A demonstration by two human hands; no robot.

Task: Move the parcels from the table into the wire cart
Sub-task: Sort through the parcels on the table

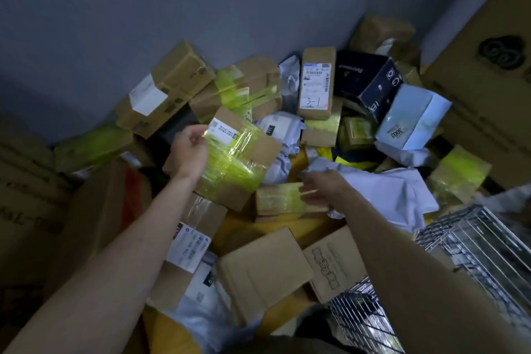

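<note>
Head view shows the left hand (189, 149) gripping the near-left edge of a yellow-taped box (235, 158), fingers curled round the side with the white label, the box tilted and lifted clear of the heap beneath it. The right hand (319, 190) reaches forward with fingers spread and loose, holding nothing; its blurred fingertips lie at a smaller taped box (280, 198) just below the lifted one, though whether they touch it cannot be told. Around both hands the parcels lie in a deep jumble that hides the table entirely: a tall carton marked "3-1" (316, 83), a black box (366, 80) and a pale blue box (411, 118) farther back, white mailer bags (388, 192) to the right, flat cartons (264, 270) near the body. The wire cart (474, 238) stands at lower right, its chrome mesh close beside the right forearm; what it holds is not visible. The step in hand appears to be carrying the taped box to the cart. A one-edged grip on glossy tape is likely to slip, so bringing the free hand under the far side would steady it. The swing to the right should pass over the mailers rather than drag across them, since loose bags could slide. Lower the box inside the mesh wall before letting go, setting it flat so later parcels stack well.
</note>
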